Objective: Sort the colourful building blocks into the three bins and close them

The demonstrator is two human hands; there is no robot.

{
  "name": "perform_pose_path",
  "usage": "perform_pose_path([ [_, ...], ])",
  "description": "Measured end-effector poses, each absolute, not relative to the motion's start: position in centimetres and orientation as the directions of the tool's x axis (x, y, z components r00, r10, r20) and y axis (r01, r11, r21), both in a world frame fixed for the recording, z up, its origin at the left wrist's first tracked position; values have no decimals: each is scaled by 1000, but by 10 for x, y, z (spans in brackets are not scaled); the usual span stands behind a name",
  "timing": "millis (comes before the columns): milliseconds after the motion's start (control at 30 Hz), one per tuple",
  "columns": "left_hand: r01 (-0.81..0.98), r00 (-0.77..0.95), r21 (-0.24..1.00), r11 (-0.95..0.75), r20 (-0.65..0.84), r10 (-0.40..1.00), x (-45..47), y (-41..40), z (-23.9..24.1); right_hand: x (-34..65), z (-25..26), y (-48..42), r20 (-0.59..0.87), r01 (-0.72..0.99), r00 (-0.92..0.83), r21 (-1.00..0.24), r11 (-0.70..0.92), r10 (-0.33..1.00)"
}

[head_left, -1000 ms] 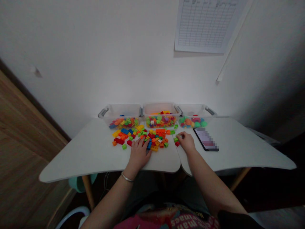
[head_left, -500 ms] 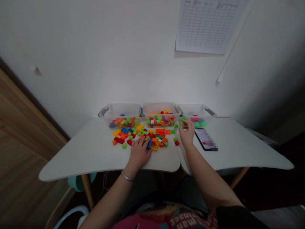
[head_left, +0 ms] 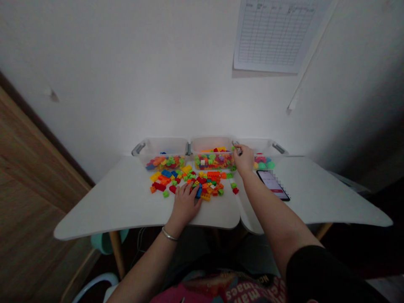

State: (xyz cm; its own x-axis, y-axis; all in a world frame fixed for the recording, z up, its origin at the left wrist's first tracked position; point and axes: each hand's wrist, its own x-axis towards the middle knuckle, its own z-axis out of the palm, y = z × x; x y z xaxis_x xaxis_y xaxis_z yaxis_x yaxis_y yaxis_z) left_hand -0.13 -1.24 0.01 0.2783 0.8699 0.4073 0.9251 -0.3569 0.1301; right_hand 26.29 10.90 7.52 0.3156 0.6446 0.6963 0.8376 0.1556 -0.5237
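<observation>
My left hand [head_left: 186, 203] lies at the near edge of a loose pile of colourful plastic building blocks [head_left: 213, 174], palm down with its fingers apart. A blue block [head_left: 198, 192] is right beside its fingertips. My right hand [head_left: 244, 160] is raised at the gap between the middle clear bin [head_left: 212, 145] and the right clear bin [head_left: 257, 145], its fingers pinched. At its fingertips shows a small green block [head_left: 233, 148], partly hidden by the fingers. Both bins hold small coloured pieces.
A left clear bin [head_left: 166, 145] with more pieces stands in the row against the wall. The phone [head_left: 273, 185] lies right of my right forearm. Two white tables [head_left: 120, 202] meet at a seam. A printed sheet [head_left: 269, 38] hangs on the wall.
My right hand has moved up and slightly left, from in front of the right bin to the rim of the middle bin. My left hand has hardly moved.
</observation>
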Motion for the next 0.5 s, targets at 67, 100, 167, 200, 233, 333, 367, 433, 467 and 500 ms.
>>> perform_pose_path([
  [67,923,281,132,-361,408,869,-1,-13,0,265,74,110,690,845,287,-509,164,665],
  [100,923,281,134,-362,407,869,-1,-13,0,266,73,110,685,843,279,-510,170,673],
  [167,923,279,138,-359,403,872,-1,-12,0,268,72,112,678,833,256,-516,198,689],
  [200,923,279,139,-359,401,873,-1,-12,0,269,71,112,679,825,243,-520,220,693],
  [233,923,280,139,-360,400,873,-1,-12,0,270,70,112,682,815,231,-525,244,694],
  [333,920,286,137,-366,403,869,-2,-11,0,271,66,109,699,782,233,-549,297,676],
  [367,920,286,137,-367,404,869,-2,-11,0,271,65,107,702,770,238,-557,309,671],
  [433,921,285,138,-365,402,870,-2,-11,0,272,60,100,705,752,235,-568,335,669],
  [467,921,284,139,-364,401,871,-2,-11,0,273,57,95,708,746,229,-569,347,669],
  [500,921,283,139,-364,402,871,-2,-11,0,274,53,91,713,745,222,-564,357,665],
])
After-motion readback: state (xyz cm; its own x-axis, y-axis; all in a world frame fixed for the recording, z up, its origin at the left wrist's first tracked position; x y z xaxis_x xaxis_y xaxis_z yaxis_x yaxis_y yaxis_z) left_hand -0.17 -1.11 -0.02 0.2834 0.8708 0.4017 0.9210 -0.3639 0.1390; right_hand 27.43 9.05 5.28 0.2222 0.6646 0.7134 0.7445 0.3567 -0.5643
